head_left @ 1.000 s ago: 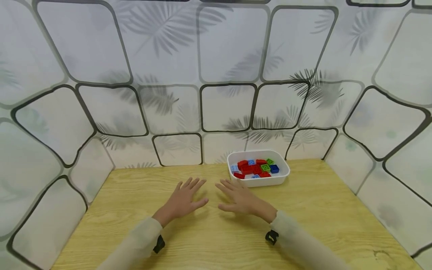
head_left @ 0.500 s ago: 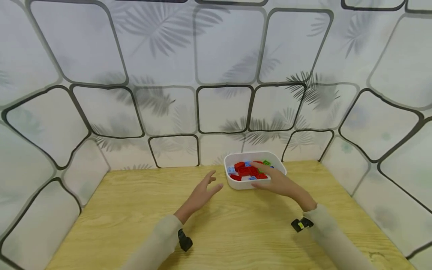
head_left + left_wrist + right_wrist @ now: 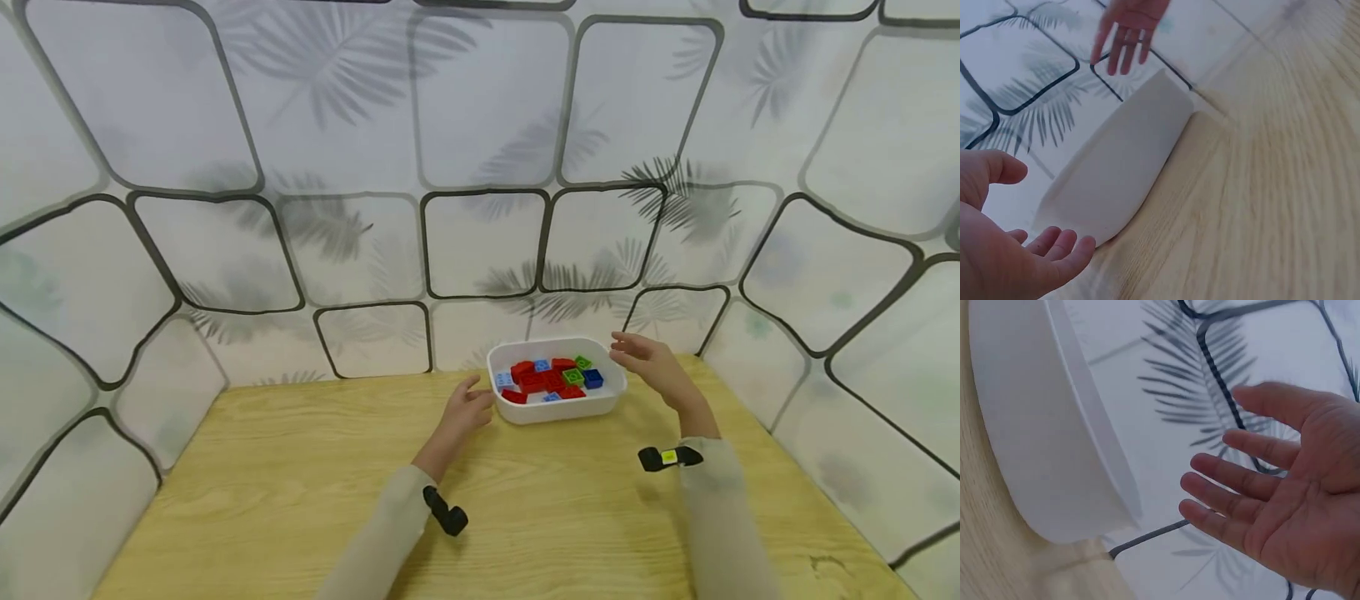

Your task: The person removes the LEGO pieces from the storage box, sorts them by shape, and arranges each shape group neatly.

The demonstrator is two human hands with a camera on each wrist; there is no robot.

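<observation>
A white tray [image 3: 562, 412] with rounded corners stands near the back of the table, holding several toy building bricks [image 3: 533, 382] in red, light blue, dark blue and green. By its left end is my left hand [image 3: 463, 410], fingers loosely bent; in the left wrist view this hand [image 3: 1016, 244] has its fingertips close to the tray wall [image 3: 1116, 162], and whether they touch I cannot tell. Beyond the tray's right end my right hand [image 3: 656, 372] is raised. The right wrist view has that hand [image 3: 1291, 494] with relaxed, spread fingers, apart from the tray [image 3: 1035, 425].
The wooden table [image 3: 315, 483] reaches back to a wall [image 3: 367, 250] patterned with dark outlines and grey leaves. Similar panels rise at the left and right sides. A black wrist camera [image 3: 446, 510] sits on the left sleeve, another black camera [image 3: 667, 457] on the right.
My hands have moved apart from the middle of the table. The right hand has passed over the tray to its right end; the left has moved right and forward to its left end.
</observation>
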